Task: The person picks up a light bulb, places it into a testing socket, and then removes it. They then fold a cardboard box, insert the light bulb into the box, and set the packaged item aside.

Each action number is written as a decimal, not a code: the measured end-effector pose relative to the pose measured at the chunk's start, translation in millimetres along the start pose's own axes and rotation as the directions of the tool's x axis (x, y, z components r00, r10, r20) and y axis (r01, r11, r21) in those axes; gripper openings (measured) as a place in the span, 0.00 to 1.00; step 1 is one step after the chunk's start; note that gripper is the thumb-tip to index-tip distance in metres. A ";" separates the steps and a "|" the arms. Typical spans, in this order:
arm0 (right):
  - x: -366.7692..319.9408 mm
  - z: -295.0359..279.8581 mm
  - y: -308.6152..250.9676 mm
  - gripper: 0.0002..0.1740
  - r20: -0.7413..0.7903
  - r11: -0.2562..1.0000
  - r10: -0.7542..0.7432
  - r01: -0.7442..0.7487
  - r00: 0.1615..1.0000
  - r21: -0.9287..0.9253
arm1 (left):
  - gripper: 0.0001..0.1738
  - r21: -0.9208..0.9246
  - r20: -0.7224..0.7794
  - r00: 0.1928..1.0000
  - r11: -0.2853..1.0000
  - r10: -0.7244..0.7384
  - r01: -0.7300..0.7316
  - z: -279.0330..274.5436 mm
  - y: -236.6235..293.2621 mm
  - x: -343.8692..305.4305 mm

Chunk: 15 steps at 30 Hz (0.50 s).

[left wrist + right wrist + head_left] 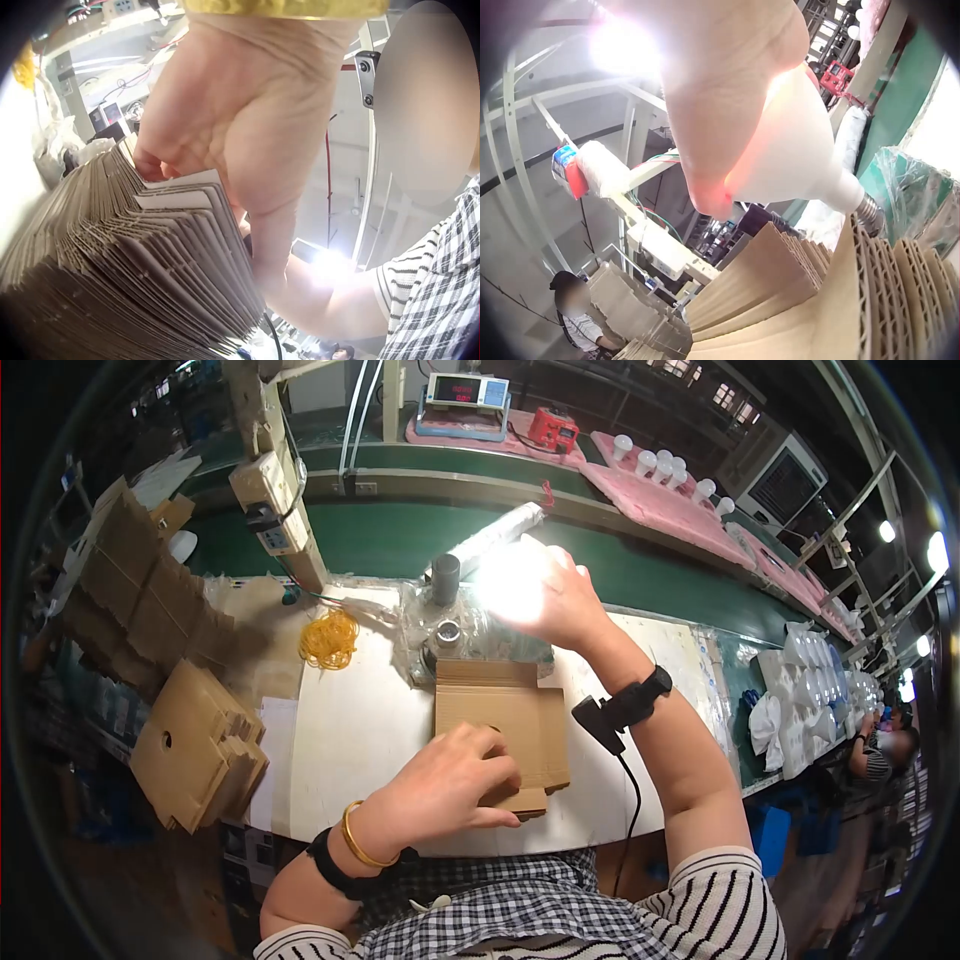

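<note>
My right hand [572, 605] grips a glowing white light bulb [512, 588] above the plastic-wrapped area behind the cardboard. In the right wrist view the light bulb [799, 154] shows its metal screw base, pointing down to the right, and light shines past the fingers of the right hand [724, 97]. My left hand [440, 782] is over the near left part of a stack of flat cardboard box blanks [495, 705]. Seen from the left wrist, the left hand [240, 120] has its fingers bent over the top blanks [180, 196] and its thumb down along their edge.
Behind the stack stand a grey cylinder [446, 582] and a round metal socket [447, 631]. Yellow rubber bands [328, 640] lie to the left, near more cardboard [195, 745]. A meter [465, 402] and several bulbs [660, 465] stand along the back. Packed bulbs [810, 690] are at right.
</note>
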State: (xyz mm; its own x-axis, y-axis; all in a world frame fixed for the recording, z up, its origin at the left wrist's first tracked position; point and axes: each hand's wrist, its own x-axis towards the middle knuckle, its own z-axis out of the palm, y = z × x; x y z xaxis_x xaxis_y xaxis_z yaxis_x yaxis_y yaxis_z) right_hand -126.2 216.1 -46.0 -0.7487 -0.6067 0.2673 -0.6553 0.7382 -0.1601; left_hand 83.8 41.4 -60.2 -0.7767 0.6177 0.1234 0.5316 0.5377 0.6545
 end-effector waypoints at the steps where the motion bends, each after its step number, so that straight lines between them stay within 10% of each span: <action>1: 1.4 2.7 0.8 0.46 -0.021 1.000 -0.008 0.008 1.000 0.004 | 0.21 -0.011 0.022 1.000 1.000 0.013 -0.013 -3.7 -2.7 2.3; 15: -4.5 2.4 -3.3 0.44 -0.077 0.986 -0.004 -0.009 0.997 -0.164 | 0.13 0.147 -0.029 0.998 0.988 0.059 -0.054 4.1 4.9 6.0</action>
State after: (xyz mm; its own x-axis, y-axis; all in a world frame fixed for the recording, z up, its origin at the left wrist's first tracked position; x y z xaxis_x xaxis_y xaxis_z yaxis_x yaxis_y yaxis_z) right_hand -120.9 215.7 -49.0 -0.7362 -0.5852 0.3401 -0.6236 0.7817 -0.0048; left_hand 83.1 50.1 -59.3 -0.7533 0.6314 0.1838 0.6170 0.5819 0.5299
